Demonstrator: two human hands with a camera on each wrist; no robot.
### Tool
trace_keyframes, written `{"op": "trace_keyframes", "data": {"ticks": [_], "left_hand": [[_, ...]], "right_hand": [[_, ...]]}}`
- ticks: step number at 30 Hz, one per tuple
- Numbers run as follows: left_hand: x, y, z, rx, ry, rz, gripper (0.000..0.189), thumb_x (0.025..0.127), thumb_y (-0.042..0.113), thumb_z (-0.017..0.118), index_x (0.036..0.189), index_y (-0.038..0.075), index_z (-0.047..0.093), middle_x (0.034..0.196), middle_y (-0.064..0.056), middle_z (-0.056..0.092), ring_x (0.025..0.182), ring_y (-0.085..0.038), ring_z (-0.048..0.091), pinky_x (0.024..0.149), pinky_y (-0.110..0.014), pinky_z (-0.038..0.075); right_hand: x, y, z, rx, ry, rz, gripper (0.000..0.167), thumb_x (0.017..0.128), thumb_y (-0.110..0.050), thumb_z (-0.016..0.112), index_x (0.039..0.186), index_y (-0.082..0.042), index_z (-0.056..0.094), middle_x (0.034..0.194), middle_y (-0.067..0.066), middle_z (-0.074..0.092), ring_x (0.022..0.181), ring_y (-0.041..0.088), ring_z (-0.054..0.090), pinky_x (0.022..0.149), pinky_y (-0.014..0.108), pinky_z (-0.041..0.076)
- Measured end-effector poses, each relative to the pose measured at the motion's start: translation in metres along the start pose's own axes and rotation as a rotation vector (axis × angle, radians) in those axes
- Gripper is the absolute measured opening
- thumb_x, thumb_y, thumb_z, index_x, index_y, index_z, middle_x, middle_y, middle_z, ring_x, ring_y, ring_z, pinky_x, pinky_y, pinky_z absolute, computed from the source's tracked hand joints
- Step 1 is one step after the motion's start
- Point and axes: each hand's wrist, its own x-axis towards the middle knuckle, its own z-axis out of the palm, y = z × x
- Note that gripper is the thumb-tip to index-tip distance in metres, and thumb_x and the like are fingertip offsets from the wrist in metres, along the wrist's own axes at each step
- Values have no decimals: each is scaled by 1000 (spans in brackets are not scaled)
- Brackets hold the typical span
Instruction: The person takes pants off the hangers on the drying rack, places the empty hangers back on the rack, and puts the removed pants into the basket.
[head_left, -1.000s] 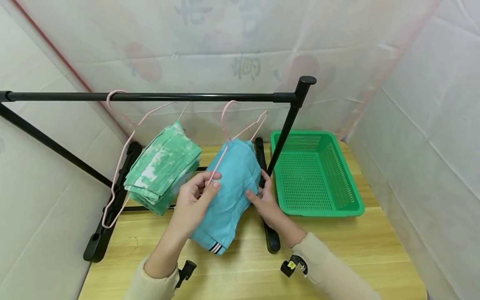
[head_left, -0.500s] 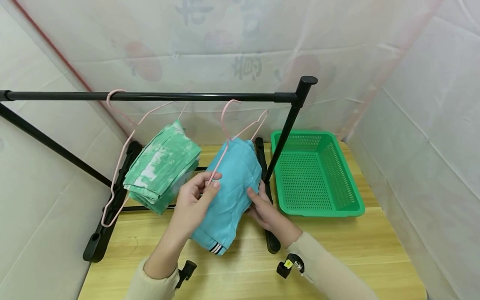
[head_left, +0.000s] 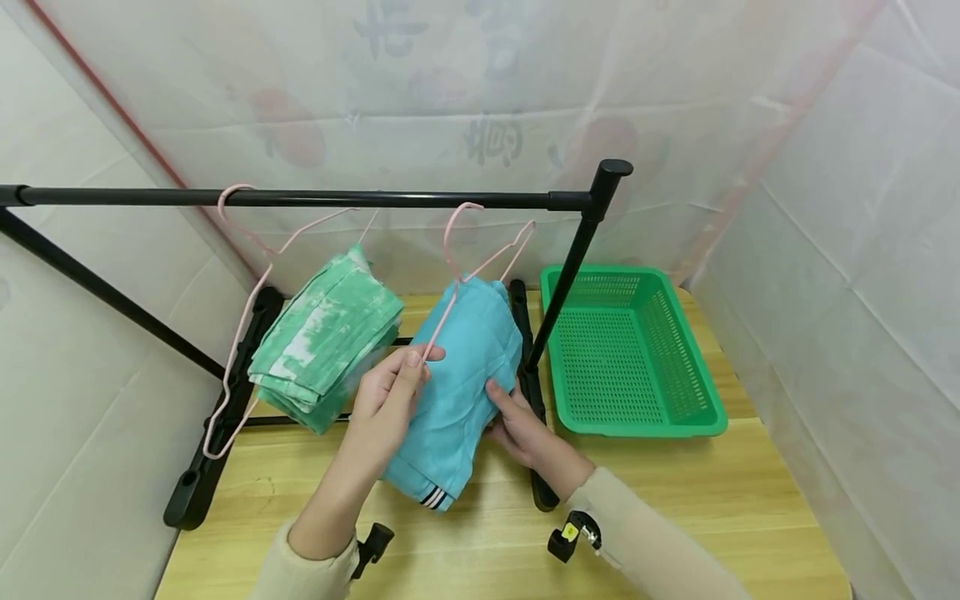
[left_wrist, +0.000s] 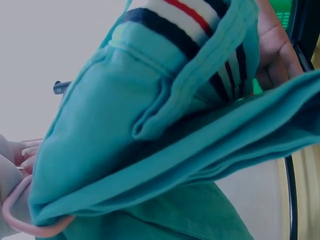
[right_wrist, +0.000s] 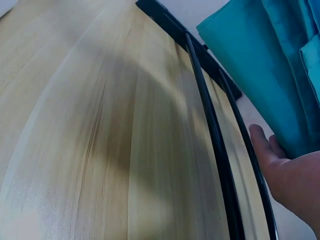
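Note:
In the head view my left hand (head_left: 388, 400) pinches one arm of a pink clothes hanger (head_left: 444, 321) between thumb and fingers. A folded light-blue garment (head_left: 468, 367) with striped trim hangs over this hanger. My right hand (head_left: 525, 429) holds the garment's right edge, thumb in front and the other fingers mostly hidden behind. The hanger's hook overlaps the lower side of the black rail (head_left: 330, 198). In the left wrist view the blue garment (left_wrist: 110, 110) shows navy, white and red stripes. My right hand (right_wrist: 295, 175) is at the cloth's lower edge in the right wrist view.
Left of the blue garment, a green-and-white cloth (head_left: 326, 329) hangs on another pink hanger (head_left: 243, 333) hooked over the rail. A green plastic basket (head_left: 637, 421) stands at the right on the wooden table (head_left: 675, 500). The rack's black foot (head_left: 198, 492) lies at the left.
My right hand has shifted down and left along the garment's edge, its fingers going behind the cloth. My left thumb has straightened along the hanger's arm. The garment has barely moved.

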Motion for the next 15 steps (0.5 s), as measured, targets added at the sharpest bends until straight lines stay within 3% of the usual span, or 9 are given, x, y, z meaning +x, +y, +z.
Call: {"op": "trace_keyframes", "data": {"ticks": [8, 15], "left_hand": [[-1, 0, -1, -33, -9, -7, 40, 110, 21, 37, 116, -10, 62, 62, 1, 34, 49, -12, 27, 46, -27, 27], [-1, -1, 0, -29, -9, -25, 40, 110, 23, 38, 116, -8, 62, 63, -1, 34, 49, -12, 27, 46, -26, 27]], "right_hand": [[2, 1, 0, -52, 93, 14, 86, 96, -52, 60, 157, -38, 0, 160, 12, 21, 144, 37, 31, 111, 58, 35], [2, -3, -3, 25, 134, 66, 70, 95, -42, 66, 149, -15, 28, 143, 8, 47, 125, 21, 51, 103, 36, 44]]}}
